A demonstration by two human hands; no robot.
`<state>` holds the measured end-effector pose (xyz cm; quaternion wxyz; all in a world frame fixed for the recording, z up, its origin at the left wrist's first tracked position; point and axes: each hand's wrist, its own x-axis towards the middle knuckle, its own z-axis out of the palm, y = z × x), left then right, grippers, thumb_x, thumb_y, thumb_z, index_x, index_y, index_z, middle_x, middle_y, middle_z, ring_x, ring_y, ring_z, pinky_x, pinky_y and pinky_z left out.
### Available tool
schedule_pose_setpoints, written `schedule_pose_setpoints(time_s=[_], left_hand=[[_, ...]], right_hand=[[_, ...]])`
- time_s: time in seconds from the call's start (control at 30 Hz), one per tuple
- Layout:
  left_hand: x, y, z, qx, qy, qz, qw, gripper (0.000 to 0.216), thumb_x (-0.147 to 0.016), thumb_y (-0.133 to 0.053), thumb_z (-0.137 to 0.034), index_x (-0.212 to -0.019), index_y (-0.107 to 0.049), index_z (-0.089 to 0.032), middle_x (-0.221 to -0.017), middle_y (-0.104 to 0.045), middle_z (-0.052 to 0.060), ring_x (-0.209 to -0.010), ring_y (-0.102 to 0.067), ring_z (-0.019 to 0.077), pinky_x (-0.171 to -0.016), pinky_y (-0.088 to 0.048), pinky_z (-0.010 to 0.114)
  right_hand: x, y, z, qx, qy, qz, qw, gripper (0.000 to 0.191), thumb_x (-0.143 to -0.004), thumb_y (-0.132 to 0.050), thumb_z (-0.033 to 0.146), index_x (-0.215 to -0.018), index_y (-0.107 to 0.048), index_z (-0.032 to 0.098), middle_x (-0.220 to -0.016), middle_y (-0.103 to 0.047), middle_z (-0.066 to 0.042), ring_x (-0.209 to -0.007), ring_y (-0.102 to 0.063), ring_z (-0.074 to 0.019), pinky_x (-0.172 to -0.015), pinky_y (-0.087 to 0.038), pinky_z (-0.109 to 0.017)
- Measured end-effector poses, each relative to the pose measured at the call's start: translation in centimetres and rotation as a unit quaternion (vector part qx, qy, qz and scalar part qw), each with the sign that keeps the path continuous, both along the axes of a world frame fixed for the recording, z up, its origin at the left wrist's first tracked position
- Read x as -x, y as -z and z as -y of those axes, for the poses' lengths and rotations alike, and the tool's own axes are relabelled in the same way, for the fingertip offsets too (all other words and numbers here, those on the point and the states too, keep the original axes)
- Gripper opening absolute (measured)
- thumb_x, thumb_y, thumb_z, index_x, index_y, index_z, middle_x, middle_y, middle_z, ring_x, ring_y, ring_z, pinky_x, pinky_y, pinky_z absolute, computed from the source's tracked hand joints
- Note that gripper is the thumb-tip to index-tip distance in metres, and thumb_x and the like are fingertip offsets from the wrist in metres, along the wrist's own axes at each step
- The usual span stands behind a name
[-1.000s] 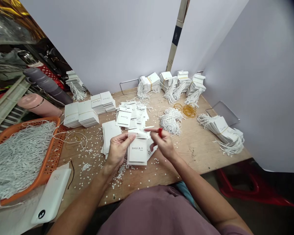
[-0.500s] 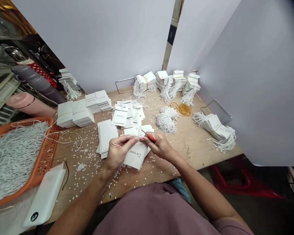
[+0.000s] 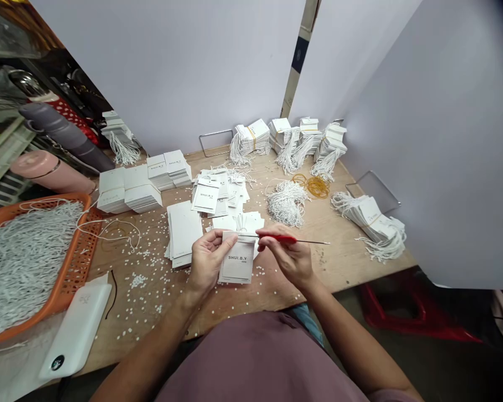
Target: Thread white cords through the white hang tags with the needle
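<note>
My left hand (image 3: pixel 206 262) pinches white paper hang tags (image 3: pixel 237 267) printed "SHUI.B.Y" at their upper left edge, thumb in front. The tags hang upright over the table's near part. My right hand (image 3: pixel 288 258) is closed around a red-handled hook tool (image 3: pixel 279 238), its thin metal shaft pointing right. A thin line runs from the tool's left end along the tags' top; whether it is string or metal I cannot tell. Behind the hands lie loose strung tags (image 3: pixel 207 195) and a stack of plain-faced tags (image 3: pixel 184 229).
An orange basket (image 3: pixel 73 262) of white strings stands left, beside a white power bank (image 3: pixel 77 329). Banded tag stacks (image 3: pixel 142 190) line the back left. Strung bundles (image 3: pixel 254 137), a string pile (image 3: pixel 287 204) and rubber bands (image 3: pixel 317 187) lie right. Small paper dots litter the wooden table (image 3: pixel 318 279).
The tool has turned in my right hand, so its shaft now points right instead of up and left. My right hand has shifted slightly right, and the tags face me more squarely.
</note>
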<state>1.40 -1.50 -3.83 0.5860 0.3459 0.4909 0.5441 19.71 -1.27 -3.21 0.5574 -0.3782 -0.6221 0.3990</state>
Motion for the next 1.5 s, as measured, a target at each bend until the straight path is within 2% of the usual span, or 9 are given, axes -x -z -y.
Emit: schedule_pose_setpoints(time_s=[0.27,0.4,0.73,0.9,1.0,1.13,1.27,1.4,1.5], left_hand=[[-1.1,1.2,1.8,-0.018,-0.020,-0.014,1.000,0.020,-0.075,-0.082,-0.029,-0.086,-0.070,-0.017,-0.083,-0.075,0.002,-0.074,-0.069,0.0135,-0.071,-0.054,0.022],[-1.6,1.4,2.1,-0.014,-0.031,0.013,0.999,0.019,-0.075,-0.082,-0.028,-0.083,-0.069,-0.017,-0.080,-0.074,0.001,-0.072,-0.067,0.0114,-0.070,-0.053,0.020],[-2.3,1.9,2.7,-0.064,0.011,-0.021,0.998,0.015,-0.078,-0.080,-0.026,-0.084,-0.070,-0.016,-0.079,-0.074,0.001,-0.073,-0.068,0.0117,-0.072,-0.054,0.020],[-1.1,1.3,2.4,-0.086,0.104,-0.084,0.987,0.018,-0.085,-0.074,-0.032,-0.095,-0.072,-0.018,-0.088,-0.074,0.004,-0.080,-0.070,0.0166,-0.073,-0.057,0.027],[1.7,1.4,-0.4,-0.135,0.150,-0.256,0.946,0.023,-0.088,-0.070,-0.032,-0.106,-0.072,-0.018,-0.108,-0.071,0.009,-0.096,-0.067,0.0220,-0.084,-0.056,0.037],[3.8,2.9,-4.3,-0.226,0.165,-0.490,0.826,0.024,-0.081,-0.076,-0.025,-0.102,-0.073,-0.016,-0.106,-0.064,0.009,-0.101,-0.060,0.0268,-0.092,-0.050,0.047],[2.8,4.2,-5.1,-0.267,0.174,-0.553,0.770,0.005,-0.085,-0.071,-0.020,-0.085,-0.072,-0.016,-0.091,-0.061,0.006,-0.086,-0.057,0.0222,-0.079,-0.050,0.039],[1.5,4.9,-4.2,-0.305,0.160,-0.614,0.710,0.016,-0.094,-0.055,-0.012,-0.083,-0.066,-0.014,-0.089,-0.061,0.008,-0.089,-0.053,0.0244,-0.080,-0.046,0.039],[1.5,5.0,-3.9,-0.305,0.150,-0.608,0.717,0.017,-0.096,-0.047,-0.012,-0.085,-0.059,-0.016,-0.091,-0.059,0.009,-0.089,-0.051,0.0248,-0.080,-0.043,0.039]], right_hand=[[0.3,2.3,1.1,-0.126,0.083,0.108,0.983,0.027,-0.091,-0.065,0.016,-0.113,-0.073,0.029,-0.096,-0.073,-0.006,-0.095,-0.069,-0.0228,-0.089,-0.056,-0.042],[0.2,2.6,2.2,-0.108,0.121,0.053,0.985,0.031,-0.091,-0.062,0.011,-0.114,-0.072,0.031,-0.093,-0.075,-0.004,-0.100,-0.070,-0.0239,-0.095,-0.054,-0.046],[0.6,3.7,2.7,-0.155,0.093,0.111,0.977,0.037,-0.090,-0.065,0.010,-0.119,-0.071,0.031,-0.100,-0.075,-0.004,-0.095,-0.070,-0.0215,-0.101,-0.052,-0.049],[0.1,4.4,2.7,-0.025,0.083,0.006,0.996,0.023,-0.091,-0.067,0.019,-0.108,-0.077,0.031,-0.109,-0.070,-0.008,-0.107,-0.064,-0.0234,-0.089,-0.054,-0.041],[-1.0,4.9,2.3,0.103,0.104,-0.128,0.981,0.014,-0.092,-0.067,0.027,-0.099,-0.079,0.028,-0.097,-0.073,-0.005,-0.095,-0.066,-0.0193,-0.084,-0.053,-0.034],[-2.0,5.2,1.8,0.194,0.145,-0.224,0.944,0.015,-0.084,-0.076,0.036,-0.092,-0.080,0.025,-0.093,-0.075,-0.004,-0.086,-0.066,-0.0175,-0.078,-0.052,-0.031],[-2.0,5.3,1.8,0.212,0.135,-0.232,0.940,0.016,-0.081,-0.079,0.037,-0.090,-0.080,0.024,-0.091,-0.075,-0.003,-0.085,-0.065,-0.0161,-0.078,-0.051,-0.029],[-2.1,5.4,1.8,0.231,0.132,-0.237,0.934,0.017,-0.081,-0.078,0.037,-0.091,-0.080,0.023,-0.091,-0.075,-0.003,-0.084,-0.065,-0.0164,-0.078,-0.051,-0.029],[-2.2,5.0,1.6,0.236,0.130,-0.249,0.930,0.018,-0.080,-0.079,0.037,-0.089,-0.080,0.022,-0.089,-0.075,-0.003,-0.082,-0.065,-0.0157,-0.076,-0.051,-0.028]])
